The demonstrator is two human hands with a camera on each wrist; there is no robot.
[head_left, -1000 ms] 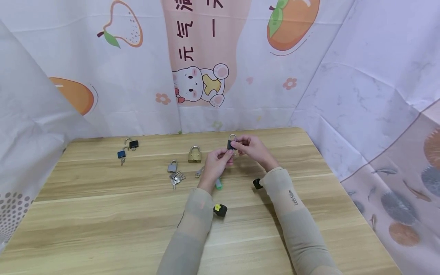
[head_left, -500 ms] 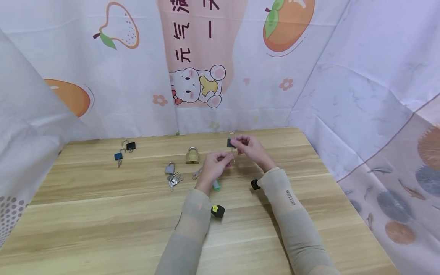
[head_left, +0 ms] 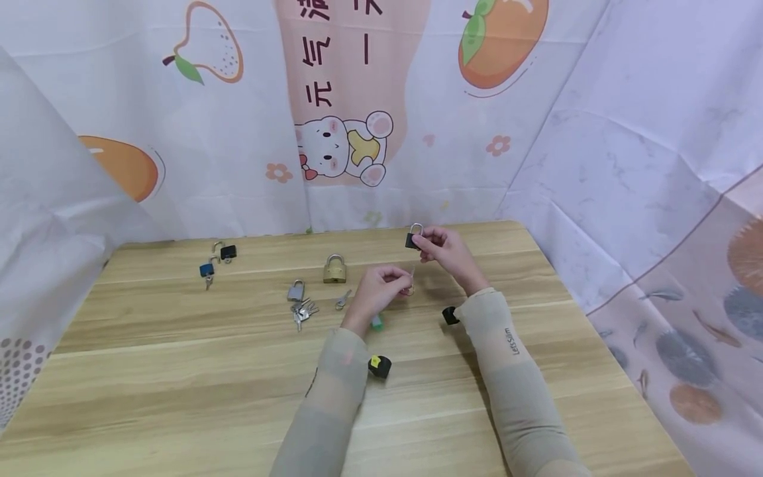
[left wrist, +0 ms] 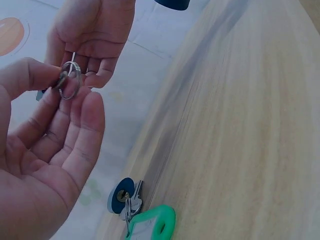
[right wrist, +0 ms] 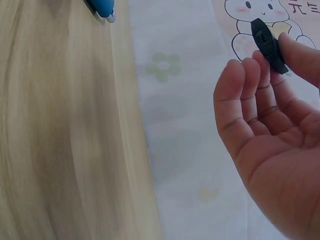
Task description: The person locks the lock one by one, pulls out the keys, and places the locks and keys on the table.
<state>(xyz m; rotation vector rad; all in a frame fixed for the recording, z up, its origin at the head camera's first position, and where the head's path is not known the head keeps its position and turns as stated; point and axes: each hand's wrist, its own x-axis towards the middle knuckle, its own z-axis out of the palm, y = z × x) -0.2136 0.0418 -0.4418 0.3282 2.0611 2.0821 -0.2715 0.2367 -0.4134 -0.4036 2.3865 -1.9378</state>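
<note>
My right hand [head_left: 448, 253] pinches a small dark padlock [head_left: 411, 241] between thumb and fingers, its shackle pointing up. The padlock's underside with the keyhole [right wrist: 263, 36] shows in the right wrist view. Lower and to the left, my left hand [head_left: 377, 291] pinches a small key [head_left: 412, 271]. The split ring [left wrist: 74, 90] on that key hangs at the left fingertips. Key and padlock are apart. Below the left hand, in the left wrist view, a round dark-blue lock [left wrist: 119, 196] lies beside a key and a green key tag [left wrist: 167, 220].
On the wooden table [head_left: 179, 397] stand a brass padlock [head_left: 334, 271] and a grey padlock [head_left: 295, 291] with a bunch of keys [head_left: 304, 313]. A loose key [head_left: 342, 301] lies nearby. Farther left lie an opened black padlock [head_left: 228, 252] and an opened blue padlock [head_left: 206, 270].
Both hands were close together at the padlock, the key at its underside. The key has come away; the padlock moved up and right, while the left hand with the key sits slightly lower.
</note>
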